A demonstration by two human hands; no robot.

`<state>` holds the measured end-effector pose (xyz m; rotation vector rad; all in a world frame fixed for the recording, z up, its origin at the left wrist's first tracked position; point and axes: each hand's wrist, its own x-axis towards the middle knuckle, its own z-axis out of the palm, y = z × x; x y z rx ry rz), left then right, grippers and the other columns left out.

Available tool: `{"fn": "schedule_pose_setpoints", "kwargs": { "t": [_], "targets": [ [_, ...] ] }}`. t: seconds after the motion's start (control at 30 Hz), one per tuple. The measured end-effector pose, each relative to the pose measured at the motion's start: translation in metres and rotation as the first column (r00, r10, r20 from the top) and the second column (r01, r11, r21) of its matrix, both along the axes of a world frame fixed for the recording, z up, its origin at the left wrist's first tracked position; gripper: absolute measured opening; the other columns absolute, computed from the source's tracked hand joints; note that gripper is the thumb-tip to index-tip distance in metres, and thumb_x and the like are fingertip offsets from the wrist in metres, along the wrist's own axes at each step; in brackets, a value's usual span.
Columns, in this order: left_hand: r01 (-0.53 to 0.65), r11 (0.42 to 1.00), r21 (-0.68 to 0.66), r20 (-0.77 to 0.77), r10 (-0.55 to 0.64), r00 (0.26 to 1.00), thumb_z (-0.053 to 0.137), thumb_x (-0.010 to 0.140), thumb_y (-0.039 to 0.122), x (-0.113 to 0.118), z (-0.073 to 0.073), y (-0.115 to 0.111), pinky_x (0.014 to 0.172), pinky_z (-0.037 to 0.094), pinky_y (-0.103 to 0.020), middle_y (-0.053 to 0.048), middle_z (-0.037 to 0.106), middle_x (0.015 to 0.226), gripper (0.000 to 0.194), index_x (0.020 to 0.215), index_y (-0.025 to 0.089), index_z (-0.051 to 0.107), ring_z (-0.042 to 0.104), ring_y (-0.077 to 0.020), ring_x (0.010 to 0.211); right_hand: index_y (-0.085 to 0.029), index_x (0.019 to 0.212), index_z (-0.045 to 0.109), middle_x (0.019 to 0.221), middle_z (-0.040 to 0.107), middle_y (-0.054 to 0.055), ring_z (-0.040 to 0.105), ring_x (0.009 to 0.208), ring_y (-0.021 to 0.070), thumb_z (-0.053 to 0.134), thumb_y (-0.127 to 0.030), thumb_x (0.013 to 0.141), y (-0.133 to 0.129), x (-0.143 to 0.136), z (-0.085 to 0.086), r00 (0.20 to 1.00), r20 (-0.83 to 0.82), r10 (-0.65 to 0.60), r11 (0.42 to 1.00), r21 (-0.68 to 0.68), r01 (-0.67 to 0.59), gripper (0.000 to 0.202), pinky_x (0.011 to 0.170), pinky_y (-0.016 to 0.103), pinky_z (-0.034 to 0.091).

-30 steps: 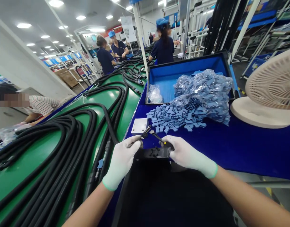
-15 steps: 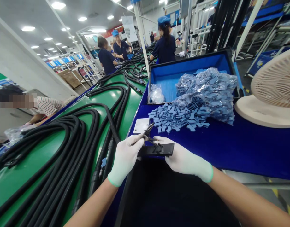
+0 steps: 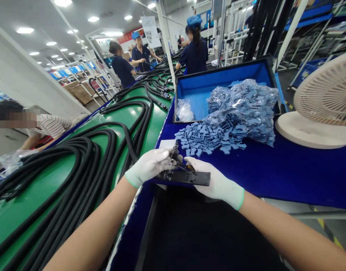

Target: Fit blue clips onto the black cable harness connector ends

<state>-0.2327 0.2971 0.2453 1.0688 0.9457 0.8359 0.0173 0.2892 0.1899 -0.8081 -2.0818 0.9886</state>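
Both my hands wear white gloves and are together at the near edge of the blue table top. My right hand [image 3: 211,177] is closed round a flat black plastic part [image 3: 197,177] with small raised details on its face. The fingers of my left hand [image 3: 151,165] are closed near a small metal spring [image 3: 174,148] that stands up from dark pieces at the left end of the part. Exactly what those left fingers pinch is partly hidden. Just behind them lies a white block [image 3: 167,143], mostly covered by the left hand.
Blue plastic clips [image 3: 206,137] lie heaped past my hands, with a clear bag of clips [image 3: 246,105] spilling from a blue bin [image 3: 195,88]. A fan [image 3: 328,90] stands right. Black hoses [image 3: 82,162] cover the green table [image 3: 139,124] at left. Several people [image 3: 194,49] stand farther back.
My left hand has turned and shifted a little left, now lying flatter along the part. The spring stands more upright. The whole view has shifted slightly.
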Motion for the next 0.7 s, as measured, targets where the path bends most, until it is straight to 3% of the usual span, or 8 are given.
{"fn": "schedule_pose_setpoints", "kwargs": {
  "t": [0.07,0.17,0.27,0.33,0.43,0.53,0.63,0.7],
  "targets": [
    [0.027,0.999,-0.028,0.059,-0.025,0.998,0.078,0.089,0.038,0.000,-0.005,0.011,0.089,0.060,-0.037,-0.017,0.072,0.116,0.039,0.118,0.013,0.072,0.072,-0.0244,0.095,-0.021,0.130,0.059,0.128,0.067,0.013,0.063,0.118,0.0316,0.066,-0.017,0.083,0.002,0.002,0.000,0.998,-0.066,0.018,1.000,0.001,-0.018,0.048,0.107,0.049,0.048],
    [-0.013,0.999,0.041,0.010,0.012,1.000,0.083,0.082,0.035,0.005,-0.001,0.015,0.082,0.061,-0.036,-0.014,0.073,0.111,0.048,0.124,0.016,0.069,0.072,-0.0248,0.093,-0.020,0.115,0.065,0.109,0.072,0.010,0.067,0.099,0.0279,0.066,-0.021,0.087,0.004,0.006,0.002,0.993,-0.102,0.067,0.994,-0.074,-0.075,0.028,0.093,0.043,0.055],
    [-0.020,0.982,0.186,-0.225,0.062,0.972,0.083,0.082,0.034,0.012,0.014,0.011,0.077,0.060,-0.034,-0.012,0.074,0.112,0.051,0.128,0.017,0.070,0.071,-0.0240,0.090,-0.019,0.100,0.066,0.090,0.070,0.005,0.065,0.079,0.0215,0.066,-0.024,0.090,0.009,0.008,0.001,0.992,-0.062,0.111,0.978,-0.169,-0.120,0.012,0.074,0.034,0.053],
    [0.005,0.964,0.267,-0.413,0.109,0.904,0.078,0.084,0.034,0.016,0.024,0.006,0.078,0.060,-0.034,-0.010,0.075,0.111,0.047,0.127,0.016,0.072,0.071,-0.0232,0.087,-0.018,0.097,0.065,0.087,0.068,0.004,0.063,0.077,0.0204,0.069,-0.024,0.087,0.013,0.007,-0.006,0.997,-0.019,0.076,0.985,-0.155,-0.078,0.012,0.071,0.032,0.050],
    [-0.002,0.950,0.312,-0.569,0.188,0.801,0.073,0.087,0.034,0.021,0.032,0.002,0.084,0.059,-0.039,-0.007,0.077,0.106,0.042,0.125,0.017,0.075,0.071,-0.0245,0.085,-0.019,0.090,0.063,0.084,0.067,0.003,0.063,0.077,0.0199,0.068,-0.018,0.082,0.019,-0.001,-0.020,1.000,0.013,0.002,0.995,-0.098,0.000,0.010,0.069,0.030,0.047],
    [-0.020,0.936,0.350,-0.604,0.242,0.759,0.071,0.087,0.036,0.025,0.033,0.001,0.096,0.057,-0.043,-0.006,0.078,0.110,0.042,0.125,0.018,0.075,0.072,-0.0291,0.098,-0.019,0.085,0.063,0.082,0.067,0.003,0.063,0.076,0.0195,0.066,-0.014,0.079,0.022,-0.009,-0.027,0.999,0.022,-0.037,0.996,-0.085,0.039,0.008,0.068,0.028,0.045],
    [0.029,0.904,0.427,-0.584,0.252,0.772,0.072,0.087,0.034,0.029,0.035,0.002,0.114,0.047,-0.043,-0.005,0.073,0.127,0.044,0.128,0.020,0.074,0.066,-0.0304,0.122,-0.019,0.084,0.064,0.080,0.067,0.002,0.062,0.074,0.0186,0.063,-0.014,0.081,0.020,-0.008,-0.019,0.995,0.052,-0.083,0.993,-0.085,0.087,0.006,0.066,0.027,0.044],
    [0.029,0.900,0.434,-0.565,0.247,0.788,0.073,0.087,0.034,0.031,0.035,0.002,0.118,0.044,-0.042,-0.005,0.071,0.133,0.043,0.128,0.021,0.074,0.062,-0.0300,0.130,-0.019,0.084,0.064,0.080,0.068,0.002,0.063,0.072,0.0180,0.059,-0.010,0.081,0.017,0.000,-0.007,0.995,0.085,-0.050,0.996,-0.065,0.056,0.011,0.067,0.027,0.045]
  ]
}}
